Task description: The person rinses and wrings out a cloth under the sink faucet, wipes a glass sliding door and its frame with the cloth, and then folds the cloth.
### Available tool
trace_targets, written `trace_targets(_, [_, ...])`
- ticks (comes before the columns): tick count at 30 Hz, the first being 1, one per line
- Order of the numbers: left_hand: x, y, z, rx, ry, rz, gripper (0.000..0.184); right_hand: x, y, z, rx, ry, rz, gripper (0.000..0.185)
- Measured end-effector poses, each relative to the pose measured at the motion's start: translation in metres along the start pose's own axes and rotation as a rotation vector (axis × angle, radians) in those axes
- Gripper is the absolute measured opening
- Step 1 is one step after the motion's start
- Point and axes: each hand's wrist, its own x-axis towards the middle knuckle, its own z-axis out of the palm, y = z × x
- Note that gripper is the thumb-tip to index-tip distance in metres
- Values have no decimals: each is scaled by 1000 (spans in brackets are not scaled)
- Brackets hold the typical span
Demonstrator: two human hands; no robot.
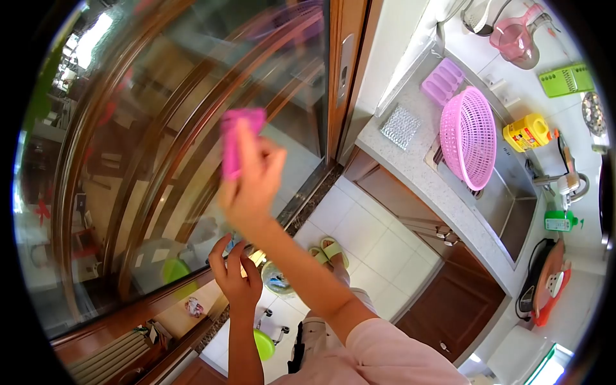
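A bright pink cloth (232,154) lies against the glass door (289,128), pressed there by my right hand (253,186), whose fingers are closed on it. Lower and to the left, my left hand (236,269) is raised near the door's frame, its fingers curved and spread apart. Something small and bluish shows behind its fingertips, too hidden to make out. The glass reflects brown wooden bars and pink and green shapes.
On the right, a grey counter (410,163) bears a pink basket (468,138) by the sink (507,218), a purple tray (443,81) and a yellow bottle (527,133). Below are floor tiles (369,240), a round basin (277,280) and a green stool (264,345).
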Motion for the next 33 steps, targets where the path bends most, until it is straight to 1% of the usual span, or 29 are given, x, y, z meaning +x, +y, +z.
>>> trace_targets(2, [1,1,7,-29,-23,-31,31,-5,65,-5,-67,58,145,53])
trace_targets(4, [-1,1,14,-65,-48,-53,30,-21,137,-13,-161,121,406,51])
trace_targets(6, [-4,0,21,-59,-82,-46,30,-77,232,-17,-295,48,548,62])
trace_targets(7, [-4,1,23,-56,-86,-32,30,-89,249,-18,-351,1,651,62])
trace_targets(9, [-2,3,23,-51,-90,-29,30,-83,245,-20,-458,-94,849,63])
trace_targets(10, [-2,4,22,-49,-92,-41,30,-83,239,-18,-368,-58,826,58])
trace_targets(11, [-1,6,20,-48,-95,-51,30,-60,199,-19,-278,-19,802,53])
trace_targets(13, [7,6,16,-26,-83,-36,30,-14,96,-10,66,133,577,58])
trace_targets(15, [12,7,10,-14,-68,-11,31,29,10,-5,110,103,242,61])
trace_targets(16, [18,6,10,-13,-47,8,31,50,-16,-1,138,98,123,60])
trace_targets(17, [23,7,11,-12,-24,25,31,65,-29,1,165,90,4,59])
trace_targets(20, [37,15,9,-28,-14,25,32,93,1,3,67,129,-72,56])
trace_targets(22, [39,15,14,-4,-27,50,32,82,55,0,-2,176,12,54])
trace_targets(23, [38,15,19,-2,-32,65,32,67,84,-7,-4,156,144,56])
trace_targets(24, [37,15,24,-1,-37,81,32,50,117,-10,-55,158,175,56])
trace_targets(25, [36,16,29,-16,-58,67,32,28,150,-11,-128,167,157,56])
trace_targets(27, [33,16,37,-42,-99,39,32,-14,191,-15,-69,159,394,54])
trace_targets(30, [27,15,36,1,-157,33,31,-40,224,-31,-224,23,662,53])
trace_targets(31, [20,11,34,38,-183,36,31,-41,230,-36,-253,-33,709,51])
trace_targets(33, [-6,-7,28,108,-235,39,33,-26,225,-40,-265,29,581,48])
